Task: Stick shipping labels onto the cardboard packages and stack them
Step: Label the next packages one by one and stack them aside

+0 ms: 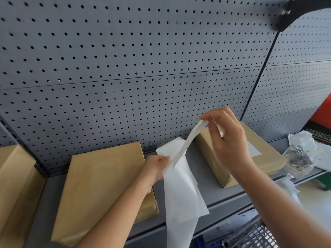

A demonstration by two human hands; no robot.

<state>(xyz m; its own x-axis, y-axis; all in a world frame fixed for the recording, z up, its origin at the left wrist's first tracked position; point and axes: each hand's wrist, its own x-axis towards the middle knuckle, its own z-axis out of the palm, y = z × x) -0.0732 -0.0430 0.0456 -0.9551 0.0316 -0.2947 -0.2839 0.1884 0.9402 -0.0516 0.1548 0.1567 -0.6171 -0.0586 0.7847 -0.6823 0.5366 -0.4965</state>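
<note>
My left hand [155,167] pinches the upper edge of a long white backing sheet [180,199] that hangs down over the shelf front. My right hand [227,138] pinches the top corner of a white label [189,140] and holds it raised, partly peeled from that sheet. A plain brown cardboard package [100,185] lies flat on the grey shelf under my left forearm. A second brown package [266,156] sits behind my right hand; a white label [254,150] shows on its top. A third package [12,178] lies at the far left.
The grey shelf [206,194] backs onto a grey perforated panel [125,68]. Crumpled clear plastic and white paper scraps [299,158] lie at the right end of the shelf. A wire basket [256,235] stands below at the lower right. A red and green object [322,119] is at the right edge.
</note>
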